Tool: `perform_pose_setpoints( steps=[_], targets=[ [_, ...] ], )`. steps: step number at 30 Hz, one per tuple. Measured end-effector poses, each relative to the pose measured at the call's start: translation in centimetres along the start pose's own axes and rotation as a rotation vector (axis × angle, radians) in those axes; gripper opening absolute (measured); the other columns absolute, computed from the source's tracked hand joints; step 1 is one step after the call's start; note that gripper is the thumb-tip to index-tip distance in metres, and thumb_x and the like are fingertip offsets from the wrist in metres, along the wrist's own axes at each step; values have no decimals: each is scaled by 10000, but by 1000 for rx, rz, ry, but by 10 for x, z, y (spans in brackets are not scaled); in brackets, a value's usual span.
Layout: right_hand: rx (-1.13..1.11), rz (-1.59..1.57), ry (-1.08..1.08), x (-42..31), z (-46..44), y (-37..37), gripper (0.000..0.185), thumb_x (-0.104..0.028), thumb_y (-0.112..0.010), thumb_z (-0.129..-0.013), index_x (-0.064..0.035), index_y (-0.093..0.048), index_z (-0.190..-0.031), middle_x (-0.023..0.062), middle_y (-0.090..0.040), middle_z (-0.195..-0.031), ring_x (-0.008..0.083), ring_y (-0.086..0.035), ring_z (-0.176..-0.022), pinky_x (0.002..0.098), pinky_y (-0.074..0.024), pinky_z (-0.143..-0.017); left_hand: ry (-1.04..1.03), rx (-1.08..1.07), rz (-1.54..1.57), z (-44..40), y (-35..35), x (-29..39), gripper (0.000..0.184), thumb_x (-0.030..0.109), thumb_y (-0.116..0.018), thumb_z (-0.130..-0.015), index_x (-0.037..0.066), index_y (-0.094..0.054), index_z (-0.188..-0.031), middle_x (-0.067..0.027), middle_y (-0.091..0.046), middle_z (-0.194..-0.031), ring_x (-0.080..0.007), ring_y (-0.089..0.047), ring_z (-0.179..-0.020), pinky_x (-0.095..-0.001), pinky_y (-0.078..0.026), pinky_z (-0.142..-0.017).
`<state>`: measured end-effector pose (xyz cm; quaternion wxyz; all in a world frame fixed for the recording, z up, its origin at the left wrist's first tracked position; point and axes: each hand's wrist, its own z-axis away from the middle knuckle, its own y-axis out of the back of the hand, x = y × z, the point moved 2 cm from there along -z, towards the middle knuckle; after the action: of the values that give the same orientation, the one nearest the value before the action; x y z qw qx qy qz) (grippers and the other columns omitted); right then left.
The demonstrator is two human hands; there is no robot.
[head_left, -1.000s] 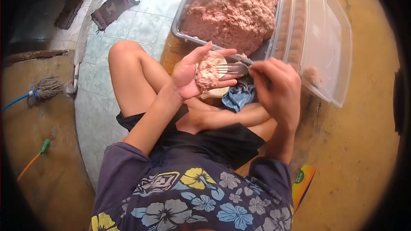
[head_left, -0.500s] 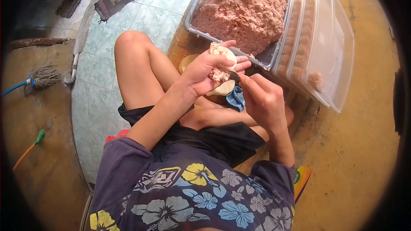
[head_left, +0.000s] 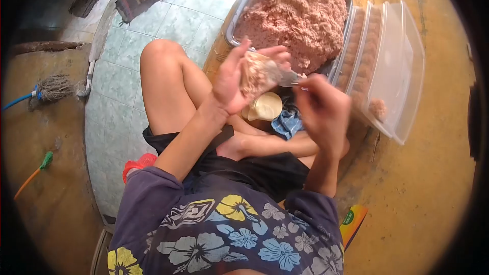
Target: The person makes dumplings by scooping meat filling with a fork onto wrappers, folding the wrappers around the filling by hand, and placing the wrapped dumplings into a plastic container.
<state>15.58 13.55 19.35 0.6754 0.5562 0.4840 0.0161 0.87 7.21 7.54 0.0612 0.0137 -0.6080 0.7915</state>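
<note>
Pink mince (head_left: 295, 23), cream wrappers (head_left: 267, 107), blue cloth (head_left: 287, 124), purple shirt (head_left: 204, 193) with yellow, blue and grey flowers (head_left: 236, 205)

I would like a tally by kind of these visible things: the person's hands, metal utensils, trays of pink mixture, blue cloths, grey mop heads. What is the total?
Hands: 2 (left hand, right hand)
Metal utensil: 1
Tray of pink mixture: 1
Blue cloth: 1
Grey mop head: 1
Total: 6

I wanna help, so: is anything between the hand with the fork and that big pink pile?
Only the near edge of the gray tray lies between the right hand and the pink pile. Nothing else visible blocks the way.
</note>
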Motion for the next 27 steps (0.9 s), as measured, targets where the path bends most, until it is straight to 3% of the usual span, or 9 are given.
perform_pose_setpoints(
  steps=[7, 11, 18, 19, 20, 23, 25, 26, 27],
  targets=[
    [-107, 211, 66, 4, -2, 7, 52, -74, -640, -817, -76, -589, -825, 115, -607, -749, 329, -619, -705, 440, -464, -601, 76, 6, 98, -2, -9, -25, 647, 468, -437, -1013, -79, -472, -1357, -204, -574, -1311, -302, -594, -1185, -403, -505, -1008],
    [-141, 176, 226, 6, 1, 2, 60, -87, -648, -798, -94, -596, -827, 82, -585, -735, 300, -604, -710, 435, -447, -628, 140, -62, 170, 9, -19, -24, 676, 473, -435, -1003, -70, -399, -1405, -272, -515, -1354, -345, -541, -1255, -478, -450, -1069],
    [-31, 422, 219, -3, 3, 18, 103, -50, -661, -781, -101, -609, -854, 64, -567, -715, 271, -600, -731, 390, -417, -651, 143, -152, 294, 4, 11, -29, 702, 468, -395, -1011, -100, -366, -1422, -239, -473, -1424, -340, -478, -1326, -500, -386, -1125],
    [-70, 299, 185, -8, 6, 22, 93, -47, -656, -798, -96, -620, -868, 64, -607, -754, 267, -611, -750, 384, -419, -656, 70, -24, 151, 11, -5, -27, 713, 472, -416, -1006, -105, -365, -1422, -236, -483, -1416, -347, -486, -1316, -481, -408, -1109],
    [-122, 307, 185, -5, 5, 13, 103, -31, -648, -804, -92, -633, -886, 77, -643, -808, 282, -632, -767, 383, -449, -653, 76, -121, 158, 13, -13, -32, 663, 478, -454, -996, -82, -472, -1350, -183, -569, -1322, -252, -569, -1218, -426, -493, -1016],
    [-117, 112, 30, -1, 7, -3, 124, 3, -639, -800, -70, -645, -900, 101, -654, -821, 286, -640, -736, 365, -485, -639, -121, -39, 124, 30, -2, -12, 621, 457, -481, -995, -60, -484, -1339, -250, -573, -1293, -306, -595, -1173, -408, -501, -1001],
    [-12, 50, 67, -15, 17, -20, 135, 40, -631, -792, -42, -644, -898, 100, -643, -790, 259, -623, -666, 337, -489, -626, -440, 44, -200, 87, -16, 37, 781, 509, -463, -987, -46, -253, -1494, -300, -475, -1395, -428, -477, -1296, -468, -415, -1084],
    [-95, 62, 96, -25, 23, -45, 163, 50, -622, -790, -45, -661, -916, 116, -654, -808, 253, -639, -685, 344, -498, -642, -453, -341, -23, 111, 5, 69, 787, 506, -462, -987, -50, -240, -1498, -301, -445, -1423, -434, -458, -1312, -478, -397, -1097],
    [-149, 62, 224, -33, 27, -77, 121, 12, -643, -788, -57, -656, -887, 117, -653, -803, 263, -648, -700, 357, -504, -637, -560, -312, -161, 135, 8, 94, 785, 496, -458, -990, -53, -227, -1502, -297, -420, -1445, -430, -440, -1330, -482, -385, -1107]
  ],
)
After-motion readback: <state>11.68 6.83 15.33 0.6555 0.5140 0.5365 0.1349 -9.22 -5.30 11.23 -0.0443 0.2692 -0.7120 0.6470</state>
